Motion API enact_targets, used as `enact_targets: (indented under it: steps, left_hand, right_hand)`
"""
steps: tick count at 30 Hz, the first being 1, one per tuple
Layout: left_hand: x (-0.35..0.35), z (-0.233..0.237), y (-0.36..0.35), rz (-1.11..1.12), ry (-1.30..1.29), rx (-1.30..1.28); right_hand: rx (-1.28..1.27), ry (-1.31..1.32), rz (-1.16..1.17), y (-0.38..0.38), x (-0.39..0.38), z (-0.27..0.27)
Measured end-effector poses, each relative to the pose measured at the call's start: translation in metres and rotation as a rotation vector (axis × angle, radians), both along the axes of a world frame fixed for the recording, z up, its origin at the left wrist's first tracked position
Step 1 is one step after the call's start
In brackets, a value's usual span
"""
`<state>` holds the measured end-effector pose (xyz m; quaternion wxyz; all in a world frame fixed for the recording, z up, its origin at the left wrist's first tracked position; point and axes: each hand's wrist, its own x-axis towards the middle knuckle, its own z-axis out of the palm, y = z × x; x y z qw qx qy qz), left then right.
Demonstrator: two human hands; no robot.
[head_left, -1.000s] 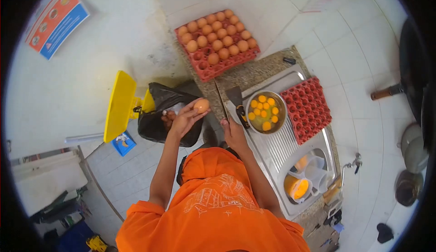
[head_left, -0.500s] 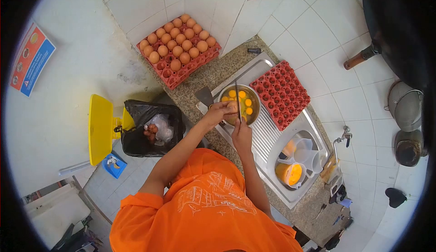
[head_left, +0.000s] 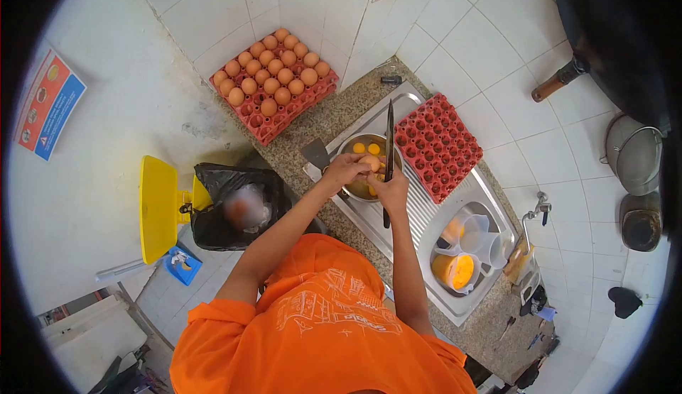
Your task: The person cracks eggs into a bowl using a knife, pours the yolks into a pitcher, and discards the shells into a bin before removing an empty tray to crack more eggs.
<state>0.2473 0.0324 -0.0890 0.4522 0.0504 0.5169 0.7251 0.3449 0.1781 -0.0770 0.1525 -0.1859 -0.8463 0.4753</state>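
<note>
My left hand is closed on a brown egg over a metal bowl. In the bowl lie several egg yolks in clear egg white. A long dark knife is gripped in my right hand, its blade pointing up the view toward the wall. The fingers of both hands meet close to the egg and partly hide the bowl. Beside the bowl, a dark flat spatula lies at the counter edge.
Stacked red trays with brown eggs stand at the wall corner. An empty red egg tray rests on the steel drainboard. Plastic jugs, one with orange contents, sit in the sink. A black-lined bin with yellow lid stands left.
My right hand has moved closer to my left at the egg, and the knife has turned more upright, away from the egg. In the bin, something blurred now shows over the plastic.
</note>
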Motion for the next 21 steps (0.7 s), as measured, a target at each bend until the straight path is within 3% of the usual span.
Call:
enact_targets:
  steps: [3, 5, 8, 11, 15, 17, 19, 21]
  left_hand:
    - [-0.003, -0.007, 0.004, 0.031, 0.109, -0.110]
    - [-0.005, -0.011, 0.007, 0.026, 0.521, -0.375]
    - [-0.006, -0.038, 0.015, 0.088, 0.653, -0.368]
    - [-0.012, -0.037, 0.016, 0.060, 0.793, -0.286]
    - [-0.020, -0.017, 0.011, -0.044, 0.778, -0.275]
    - [-0.023, -0.003, 0.008, 0.040, 1.311, -0.115]
    - [-0.028, -0.001, 0.011, 0.044, 1.325, -0.083]
    - [-0.030, 0.003, 0.013, 0.050, 1.338, -0.051]
  right_hand:
    - [-0.012, 0.023, -0.005, 0.002, -0.002, -0.006]
    - [0.002, 0.041, -0.008, -0.001, -0.006, -0.008]
    - [0.089, 0.108, -0.035, -0.003, -0.010, -0.013]
    - [0.086, 0.109, -0.051, -0.001, -0.011, -0.015]
    - [0.105, 0.140, -0.040, 0.015, -0.013, -0.009]
    - [0.115, 0.177, -0.015, 0.029, -0.012, -0.003]
    - [0.308, 0.149, 0.120, 0.038, -0.012, 0.013]
    - [0.276, 0.153, 0.117, 0.038, -0.014, 0.027]
